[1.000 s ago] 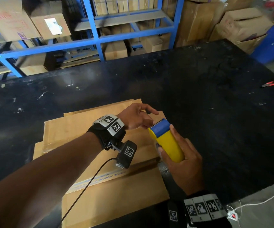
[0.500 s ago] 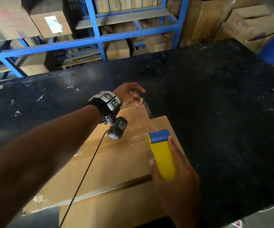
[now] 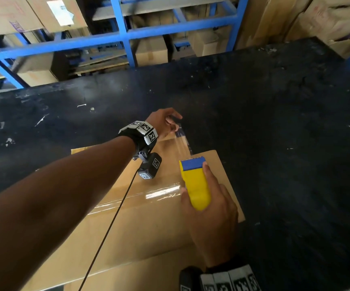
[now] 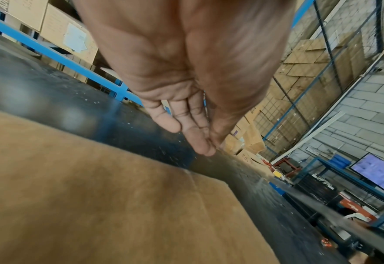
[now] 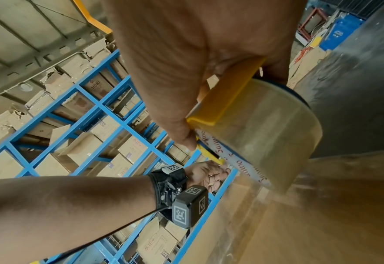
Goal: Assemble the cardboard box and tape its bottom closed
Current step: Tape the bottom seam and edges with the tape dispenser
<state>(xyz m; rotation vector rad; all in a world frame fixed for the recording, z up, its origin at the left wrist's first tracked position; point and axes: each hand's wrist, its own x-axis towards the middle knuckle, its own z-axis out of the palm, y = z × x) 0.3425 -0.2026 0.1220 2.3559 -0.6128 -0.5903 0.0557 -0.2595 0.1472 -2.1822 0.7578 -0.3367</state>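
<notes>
A brown cardboard box [image 3: 148, 227] lies on the black table [image 3: 274, 143], with glossy clear tape [image 3: 159, 195] along its middle seam. My right hand [image 3: 211, 223] grips a yellow tape dispenser with a blue end [image 3: 195, 183] over the box's right side. Its clear tape roll [image 5: 265, 134] shows in the right wrist view. A strip of tape [image 3: 183, 141] stretches from the dispenser to my left hand [image 3: 167, 124] at the box's far edge. There the thumb and fingertips [image 4: 206, 144] pinch the strip's end above the box [image 4: 96, 196].
Blue metal shelving [image 3: 123, 36] filled with cartons stands behind the table's far edge. More cartons [image 3: 327, 22] are stacked at the back right. A black cable [image 3: 111, 227] hangs from the left wrist camera across the box.
My left hand has moved away from the dispenser to the box's far edge, drawing out a strip of tape. The right hand and dispenser have come back nearer to me.
</notes>
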